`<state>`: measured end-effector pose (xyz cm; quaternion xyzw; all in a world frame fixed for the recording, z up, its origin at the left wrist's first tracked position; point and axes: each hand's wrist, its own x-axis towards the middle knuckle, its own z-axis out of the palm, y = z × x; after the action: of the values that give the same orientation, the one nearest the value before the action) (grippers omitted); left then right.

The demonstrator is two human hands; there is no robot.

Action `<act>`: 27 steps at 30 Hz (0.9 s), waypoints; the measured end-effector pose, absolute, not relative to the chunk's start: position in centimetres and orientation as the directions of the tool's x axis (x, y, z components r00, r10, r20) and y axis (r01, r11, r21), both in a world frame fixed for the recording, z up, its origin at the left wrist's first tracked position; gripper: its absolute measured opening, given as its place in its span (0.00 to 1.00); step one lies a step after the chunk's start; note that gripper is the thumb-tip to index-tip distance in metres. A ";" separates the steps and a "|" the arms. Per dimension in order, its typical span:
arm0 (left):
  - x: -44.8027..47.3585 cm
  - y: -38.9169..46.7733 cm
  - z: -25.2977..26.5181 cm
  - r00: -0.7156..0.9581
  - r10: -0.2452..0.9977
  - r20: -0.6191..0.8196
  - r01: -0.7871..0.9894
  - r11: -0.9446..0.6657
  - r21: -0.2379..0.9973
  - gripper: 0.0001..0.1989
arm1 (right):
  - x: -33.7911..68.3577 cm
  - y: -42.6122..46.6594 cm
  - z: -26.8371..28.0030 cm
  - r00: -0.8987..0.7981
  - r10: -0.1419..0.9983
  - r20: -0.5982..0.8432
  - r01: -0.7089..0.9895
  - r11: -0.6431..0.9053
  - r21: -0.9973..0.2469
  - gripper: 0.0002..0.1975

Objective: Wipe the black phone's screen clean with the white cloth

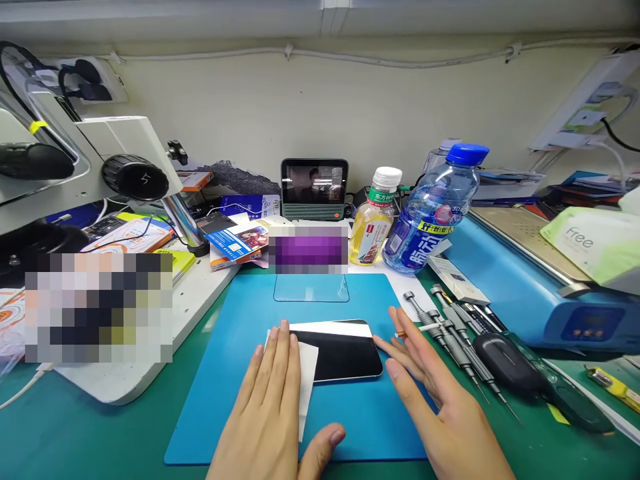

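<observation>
A phone (345, 357) with a black screen lies flat on the blue mat (240, 400), a white strip showing along its far edge. My left hand (273, 393) rests flat, fingers stretched, on a white wipe (309, 377) over the phone's left end. My right hand (440, 400) is beside the phone's right end, a fingertip at its edge. Between its fingers sits a thin white cigarette (425, 327) with an orange-brown end. Beyond the phone lies a clear glass screen protector (310, 290).
Screwdrivers (460, 340) and a black case (507, 363) lie right, beside a blue machine (520, 287). A blue-capped bottle (430, 207), a tea bottle (375, 220) and a small display (315, 190) stand behind. A microscope (135, 167) on a white base (120, 380) occupies the left.
</observation>
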<state>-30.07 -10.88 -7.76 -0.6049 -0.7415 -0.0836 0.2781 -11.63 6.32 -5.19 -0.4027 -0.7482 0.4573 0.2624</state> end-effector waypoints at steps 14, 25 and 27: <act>-30.8 -10.2 -6.3 -0.154 0.834 0.530 0.951 0.272 -0.151 0.38 | -11.0 6.5 -6.1 -0.558 0.828 0.057 0.357 0.302 -0.884 0.32; -30.4 -11.3 -9.0 -0.052 0.869 0.492 0.938 0.212 -0.275 0.53 | -11.1 6.7 -5.9 -0.571 0.813 0.117 0.361 0.376 -0.853 0.31; -29.9 -11.8 -9.5 -0.090 0.863 0.498 0.941 0.237 -0.241 0.51 | -10.9 6.7 -6.1 -0.572 0.813 0.110 0.370 0.375 -0.850 0.32</act>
<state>-29.89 -11.84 -9.46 -0.6136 -0.7348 -0.0702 0.2802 -10.89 6.71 -6.14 -0.3768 -0.7846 0.4130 0.2681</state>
